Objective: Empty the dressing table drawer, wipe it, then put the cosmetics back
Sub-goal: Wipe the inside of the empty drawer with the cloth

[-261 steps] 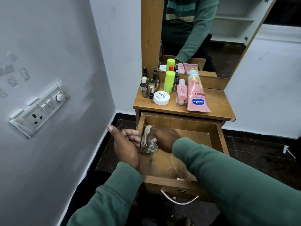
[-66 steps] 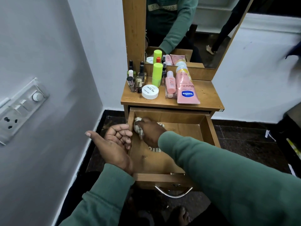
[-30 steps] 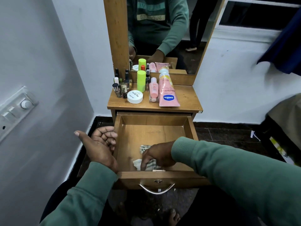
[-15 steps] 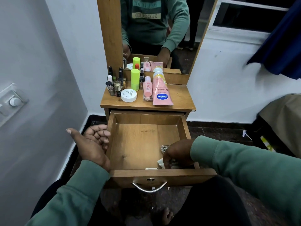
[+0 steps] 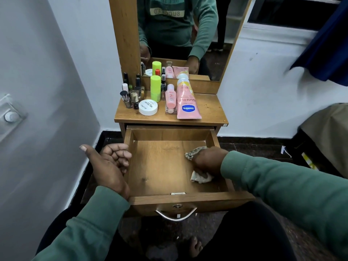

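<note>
The wooden drawer (image 5: 162, 172) is pulled out and holds only a cloth. My right hand (image 5: 207, 161) presses the crumpled patterned cloth (image 5: 200, 178) against the drawer floor by the right wall. My left hand (image 5: 109, 164) rests against the outside of the drawer's left wall, fingers loosely curled, holding nothing. The cosmetics stand on the table top (image 5: 211, 110): a pink Vaseline tube (image 5: 187, 102), a small pink bottle (image 5: 170, 97), a green cylinder (image 5: 155, 88), a white round jar (image 5: 148, 107) and several nail polish bottles (image 5: 131, 93).
A mirror (image 5: 180, 34) rises behind the table top and reflects a person in a green sweater. A white wall with a switch plate (image 5: 10, 113) is close on the left. The drawer's metal handle (image 5: 176, 215) faces me. Dark floor lies below; a beige object (image 5: 327, 129) sits at right.
My right hand has slid the cloth from the drawer's front right corner toward the back along the right wall. The left hand stays at the drawer's left side.
</note>
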`<state>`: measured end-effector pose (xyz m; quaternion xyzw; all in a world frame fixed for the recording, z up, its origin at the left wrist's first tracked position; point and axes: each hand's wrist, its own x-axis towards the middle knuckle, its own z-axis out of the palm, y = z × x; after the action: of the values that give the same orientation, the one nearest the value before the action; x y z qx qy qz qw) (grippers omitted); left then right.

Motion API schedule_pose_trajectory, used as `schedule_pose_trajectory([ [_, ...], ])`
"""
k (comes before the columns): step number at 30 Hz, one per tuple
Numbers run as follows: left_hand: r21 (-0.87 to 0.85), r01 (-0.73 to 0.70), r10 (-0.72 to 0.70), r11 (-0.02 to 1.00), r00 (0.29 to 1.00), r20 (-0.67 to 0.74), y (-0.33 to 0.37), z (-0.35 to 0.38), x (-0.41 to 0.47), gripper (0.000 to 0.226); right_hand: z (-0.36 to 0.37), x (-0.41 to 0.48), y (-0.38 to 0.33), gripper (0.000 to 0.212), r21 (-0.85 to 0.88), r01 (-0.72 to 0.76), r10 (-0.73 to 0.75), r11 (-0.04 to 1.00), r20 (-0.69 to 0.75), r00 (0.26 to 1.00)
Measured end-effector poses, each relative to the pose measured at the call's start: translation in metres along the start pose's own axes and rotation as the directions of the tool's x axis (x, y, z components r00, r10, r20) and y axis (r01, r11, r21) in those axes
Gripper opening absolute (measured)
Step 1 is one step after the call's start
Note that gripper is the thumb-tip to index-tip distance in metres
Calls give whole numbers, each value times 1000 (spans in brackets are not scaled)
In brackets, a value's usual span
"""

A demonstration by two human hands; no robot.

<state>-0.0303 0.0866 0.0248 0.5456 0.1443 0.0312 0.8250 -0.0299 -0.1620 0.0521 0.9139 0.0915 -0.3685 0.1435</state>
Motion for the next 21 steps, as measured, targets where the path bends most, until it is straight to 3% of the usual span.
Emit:
schedule_pose_trajectory([
  [3,26,2,-2,1000,1000,5,0,0,0,96,-5,26,10,19,82,-72,74,994,-16,997],
  [7,34,7,-7,999,1000,13,1,2,0,95,-17,37,19,25,121,-98,110,988,-98,989],
  [10,35,4,-4,999,1000,1,3,2,-1,94,-16,25,24,18,56,-33,44,998,-212,976],
  [13,26,9,-8,1000,1000,-3,5,0,-1,94,-2,19,26,21,102,37,12,994,-444,896],
  [15,22,10,-10,1000,1000,-5,5,1,-2,93,1,16,19,11,190,-13,111,982,-516,850],
  [16,21,8,-8,1000,1000,-3,5,2,-3,93,3,19,16,15,220,-65,174,973,-524,834],
  [19,19,-3,3,1000,1000,0,5,2,-3,93,8,28,5,68,299,-188,293,935,-362,885],
  [21,16,-2,2,1000,1000,-4,5,0,-3,94,7,33,-4,71,339,-178,285,924,-299,911],
])
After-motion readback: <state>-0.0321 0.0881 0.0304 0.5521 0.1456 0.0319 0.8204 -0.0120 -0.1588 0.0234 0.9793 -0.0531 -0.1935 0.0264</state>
